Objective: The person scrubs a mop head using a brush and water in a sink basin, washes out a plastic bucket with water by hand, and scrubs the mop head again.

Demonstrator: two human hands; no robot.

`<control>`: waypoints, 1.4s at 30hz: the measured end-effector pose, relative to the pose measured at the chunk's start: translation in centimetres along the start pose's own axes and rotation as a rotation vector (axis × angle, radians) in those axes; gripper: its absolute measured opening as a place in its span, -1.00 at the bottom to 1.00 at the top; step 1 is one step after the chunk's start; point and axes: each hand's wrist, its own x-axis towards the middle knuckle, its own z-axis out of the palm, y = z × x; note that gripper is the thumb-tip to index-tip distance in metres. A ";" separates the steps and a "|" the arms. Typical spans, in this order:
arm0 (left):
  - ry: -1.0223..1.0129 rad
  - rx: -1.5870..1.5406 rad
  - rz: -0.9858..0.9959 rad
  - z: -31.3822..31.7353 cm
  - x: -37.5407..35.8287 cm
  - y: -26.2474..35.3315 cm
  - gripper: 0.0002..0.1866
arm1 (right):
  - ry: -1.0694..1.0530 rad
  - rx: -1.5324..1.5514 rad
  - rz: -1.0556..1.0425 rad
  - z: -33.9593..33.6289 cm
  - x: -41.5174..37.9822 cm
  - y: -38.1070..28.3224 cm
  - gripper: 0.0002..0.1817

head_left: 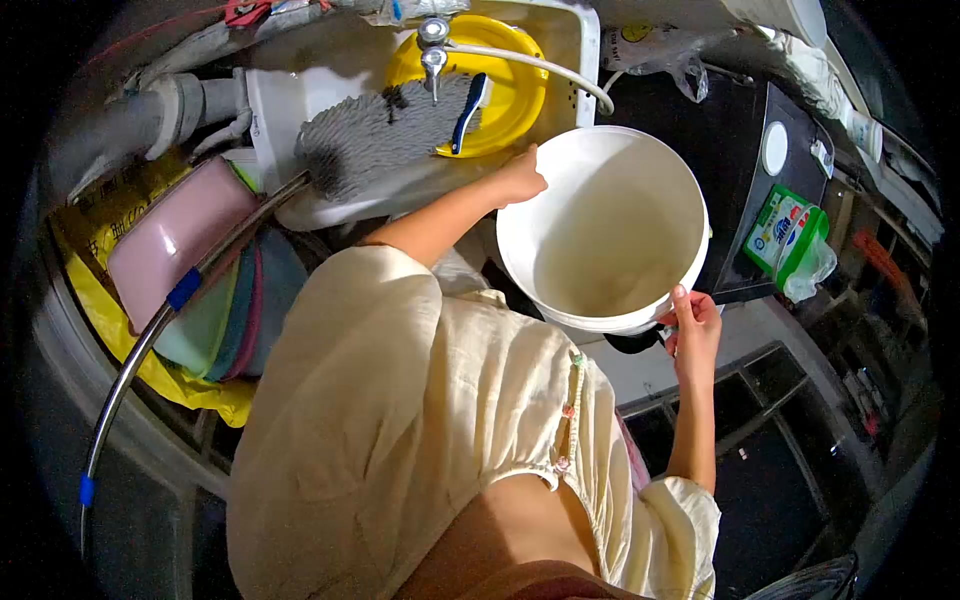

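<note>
Sink (pixel 588 50): white, at the far side of the work area. Black counter (pixel 735 200): to the right of the sink, with a pale round disc (pixel 774 149) on it. Bucket (pixel 575 175): white, in front of the sink's right end and beside the counter, mouth facing up, cloudy liquid (pixel 610 245) inside (depth not determinable). Mop (pixel 370 145): grey strands bunched in the sink, overlapping the yellow basin (pixel 525 110); its pole (pixel 230 245) runs out to the lower left, across a slanted pink tub (pixel 185 235). Left hand (pixel 520 180): fingers folded together, gripping the bucket's rim at its upper left. Right hand (pixel 695 320): pinching the rim at the lower right, thumb on top, fingers curled below; their full hold is partly hidden. Green pack (pixel 780 230): at the counter's right edge. Tap (pixel 433 55): above the basin. Brush (pixel 470 115): blue and white, lying against the mop strands.
</note>
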 end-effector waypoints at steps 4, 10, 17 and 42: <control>-0.003 -0.069 0.016 -0.3 1.5 -0.9 -0.21 | 0.017 -0.019 -0.048 0.6 0.6 -1.3 -0.55; 0.037 -0.018 0.192 -1.9 1.8 -1.1 -0.53 | 0.004 -0.021 -0.032 1.4 1.2 -3.6 -0.58; 0.104 0.029 0.272 -1.4 7.6 -4.7 -0.67 | 0.026 0.056 -0.007 1.8 1.9 -3.6 -0.56; 0.200 -0.384 0.053 -4.0 7.6 -5.4 -0.82 | 0.072 0.015 -0.075 4.4 2.1 -5.4 -0.59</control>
